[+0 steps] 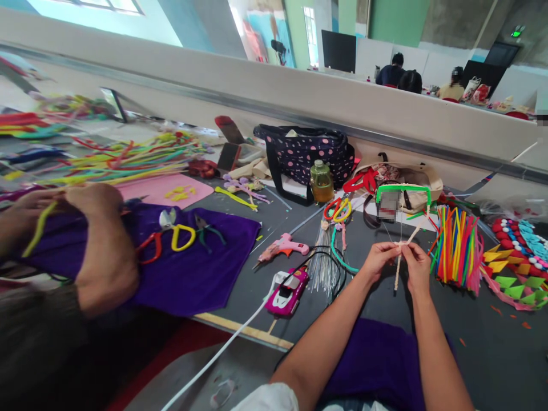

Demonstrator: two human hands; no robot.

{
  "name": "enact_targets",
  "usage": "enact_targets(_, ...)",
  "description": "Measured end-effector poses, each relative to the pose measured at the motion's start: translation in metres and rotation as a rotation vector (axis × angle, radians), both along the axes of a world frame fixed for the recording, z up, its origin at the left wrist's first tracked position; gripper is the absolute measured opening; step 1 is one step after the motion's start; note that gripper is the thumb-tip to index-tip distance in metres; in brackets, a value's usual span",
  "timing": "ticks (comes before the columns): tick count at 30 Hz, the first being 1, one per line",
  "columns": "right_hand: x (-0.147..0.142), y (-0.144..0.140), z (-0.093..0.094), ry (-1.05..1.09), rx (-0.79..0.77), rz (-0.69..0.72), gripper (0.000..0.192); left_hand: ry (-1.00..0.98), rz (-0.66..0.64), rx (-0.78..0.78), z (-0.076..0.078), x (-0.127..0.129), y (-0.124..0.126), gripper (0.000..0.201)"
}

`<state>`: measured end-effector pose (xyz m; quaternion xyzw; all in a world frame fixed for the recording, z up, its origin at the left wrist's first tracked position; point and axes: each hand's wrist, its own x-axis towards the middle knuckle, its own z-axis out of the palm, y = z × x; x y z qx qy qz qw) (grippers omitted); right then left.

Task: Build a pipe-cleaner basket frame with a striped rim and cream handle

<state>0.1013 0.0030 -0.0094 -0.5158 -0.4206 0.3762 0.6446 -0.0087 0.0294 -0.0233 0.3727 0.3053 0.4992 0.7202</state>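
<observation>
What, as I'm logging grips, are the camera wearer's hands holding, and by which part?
A pale branching stem, pinched by the left hand and right hand where its branches meet; its lower end hangs free.

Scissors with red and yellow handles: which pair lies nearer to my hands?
The pair beside the bottle, nearer your left hand; the other pair lies on the purple cloth at picture left.

The surface [492,357] (dark grey) carried a pink glue gun [285,246]; left of the gun lay a purple cloth [205,285], nearer a magenta car-shaped case [293,294], beyond a bottle [321,184], rightward coloured stems [456,245].
</observation>
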Motion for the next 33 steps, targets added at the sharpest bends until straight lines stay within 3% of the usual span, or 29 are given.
enact_targets(7,0.002,-0.005,0.010,-0.046,0.003,0.037,0.022,0.047,-0.024,0.009,0.005,-0.001,-0.002,0.038)
enact_targets(12,0.022,-0.002,0.021,-0.114,-0.041,0.005,0.029,0.026,-0.057,-0.029,-0.001,-0.004,0.003,0.041)
enact_targets(18,0.068,-0.009,0.041,-0.603,-0.095,-0.140,0.028,-0.228,0.204,-0.124,-0.004,-0.023,0.022,0.050)
enact_targets(22,0.097,-0.018,0.057,-0.902,-0.200,-0.009,0.028,-0.218,0.313,-0.119,0.000,-0.035,0.028,0.051)
enact_targets(28,0.116,-0.015,0.076,-1.212,-0.228,0.076,0.027,-0.022,0.210,0.001,0.005,-0.035,0.023,0.045)
enact_targets(33,0.109,-0.007,0.081,-1.446,-0.163,0.023,0.026,0.073,0.160,0.060,0.003,-0.037,0.023,0.041)
